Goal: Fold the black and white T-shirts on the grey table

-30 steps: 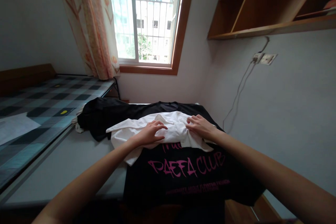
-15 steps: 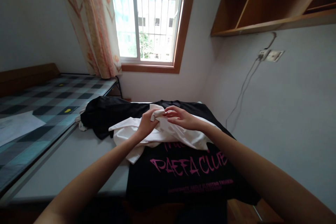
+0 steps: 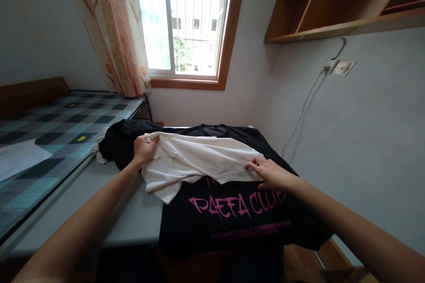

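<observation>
Well, left hand (image 3: 144, 149) grips edge of white garment (image 3: 202, 154), pale tabletop (image 3: 137, 219) spreading alongside

Creased white garment (image 3: 199, 154) atop black shirt (image 3: 232, 232)

White cloth (image 3: 202, 154), black shirt (image 3: 245, 224) — lettering (image 3: 221, 209) pink, perhaps magenta

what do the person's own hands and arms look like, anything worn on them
The left hand and right hand are bare: no gloves, and no rings can be made out. The left arm and right arm look slender, with no sleeve, watch or bracelet visible.
</observation>
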Demonstrator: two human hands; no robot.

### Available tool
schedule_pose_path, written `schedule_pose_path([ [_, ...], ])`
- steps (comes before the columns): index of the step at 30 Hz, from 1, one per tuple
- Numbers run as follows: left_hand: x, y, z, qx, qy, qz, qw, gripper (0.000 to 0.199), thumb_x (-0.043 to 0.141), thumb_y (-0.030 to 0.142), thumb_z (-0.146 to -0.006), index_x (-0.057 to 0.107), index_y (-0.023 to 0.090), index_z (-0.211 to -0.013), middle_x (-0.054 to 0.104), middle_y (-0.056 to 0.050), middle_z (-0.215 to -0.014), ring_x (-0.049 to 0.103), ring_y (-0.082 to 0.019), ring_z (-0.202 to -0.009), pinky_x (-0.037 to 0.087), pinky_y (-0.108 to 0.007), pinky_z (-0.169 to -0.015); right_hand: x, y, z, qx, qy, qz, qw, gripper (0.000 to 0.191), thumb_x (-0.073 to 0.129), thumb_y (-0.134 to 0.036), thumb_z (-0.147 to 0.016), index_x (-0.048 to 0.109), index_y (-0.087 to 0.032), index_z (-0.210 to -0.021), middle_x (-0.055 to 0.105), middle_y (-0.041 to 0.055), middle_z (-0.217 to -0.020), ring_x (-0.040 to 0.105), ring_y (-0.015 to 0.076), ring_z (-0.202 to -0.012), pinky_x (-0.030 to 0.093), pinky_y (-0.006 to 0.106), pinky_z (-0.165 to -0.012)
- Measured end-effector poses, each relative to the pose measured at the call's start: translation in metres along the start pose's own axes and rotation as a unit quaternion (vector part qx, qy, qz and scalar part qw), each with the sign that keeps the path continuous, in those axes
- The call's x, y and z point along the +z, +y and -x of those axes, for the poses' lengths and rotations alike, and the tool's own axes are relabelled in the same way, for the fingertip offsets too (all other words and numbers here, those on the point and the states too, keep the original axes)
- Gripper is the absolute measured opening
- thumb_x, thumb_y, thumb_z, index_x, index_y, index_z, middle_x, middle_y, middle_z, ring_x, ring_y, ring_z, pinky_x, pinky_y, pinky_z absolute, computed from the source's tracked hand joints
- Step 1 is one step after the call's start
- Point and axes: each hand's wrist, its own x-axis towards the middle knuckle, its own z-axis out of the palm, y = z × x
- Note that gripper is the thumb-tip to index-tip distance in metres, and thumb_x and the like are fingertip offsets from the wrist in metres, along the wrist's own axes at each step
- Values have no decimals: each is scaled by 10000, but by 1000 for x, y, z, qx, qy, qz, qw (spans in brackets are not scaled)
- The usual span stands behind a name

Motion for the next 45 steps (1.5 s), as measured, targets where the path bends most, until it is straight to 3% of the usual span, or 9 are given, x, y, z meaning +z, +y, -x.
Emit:
schedule_pose_path([
  [5,13,18,17,97,106,-256,956,390,672,262,-768,623,218,-1152,494,-103,-1186,418,-339,-1171,368,-434,-942,19,24,8,46,32,-7,998,512,650,-182,-712,569,-232,-1215,548,120,-1193,582,283,-1039,458,383,-844],
  [11,54,55,44,290,-267,-225,891,297,680,320,-803,677,289,-1099,583,-47,-1204,505,-257,-1171,340,-420,-1060,10,30,-5,32,23,-115,993,106,535,-252,-785,622,-203,-820,641,67,-898,594,231,-856,441,356,-785],
  [15,82,70,58,328,-369,-180,851,536,735,433,-750,603,286,-1248,572,-76,-1285,534,-281,-1183,372,-406,-1032,-20,33,-16,54,40,-362,930,286,500,-472,-805,568,-196,-842,600,20,-755,554,179,-705,443,294,-647],
  [18,101,74,63,307,-368,-185,858,408,672,328,-800,630,260,-1200,592,-88,-1273,594,-267,-1100,400,-395,-978,-41,32,-20,96,110,-483,864,374,523,-560,-774,550,-195,-853,582,7,-746,536,158,-681,437,272,-614],
  [21,111,74,56,234,-337,-151,899,199,522,277,-880,706,203,-868,693,-63,-915,637,-210,-823,447,-341,-827,-52,27,-19,135,138,-544,816,403,575,-579,-751,539,-197,-874,570,-2,-738,520,136,-645,418,249,-572],
  [25,103,71,36,50,-299,0,953,416,477,493,-885,651,185,-665,582,-10,-578,511,-157,-547,401,-264,-549,-56,25,-12,153,98,-554,812,439,634,-587,-742,545,-187,-899,577,-2,-741,512,118,-628,393,231,-549],
  [30,77,68,20,-135,-327,97,930,459,610,618,-762,694,171,-703,570,-8,-546,431,-117,-451,316,-234,-422,-54,32,-5,113,2,-585,803,539,726,-548,-697,539,-183,-1047,622,11,-813,552,127,-665,408,237,-570],
  [37,61,59,22,-171,-321,145,920,492,641,607,-746,709,138,-876,641,-25,-685,498,-117,-554,380,-220,-521,-40,45,-5,23,-29,-518,854,641,773,-342,-631,542,-189,-1209,553,-19,-784,532,149,-748,421,250,-647],
  [45,54,58,26,-142,-320,151,924,447,649,581,-754,704,144,-830,642,-20,-698,504,-122,-589,368,-216,-549,-11,56,-9,79,50,-341,935,344,607,-255,-640,654,-196,-975,586,5,-758,535,167,-715,415,272,-650],
])
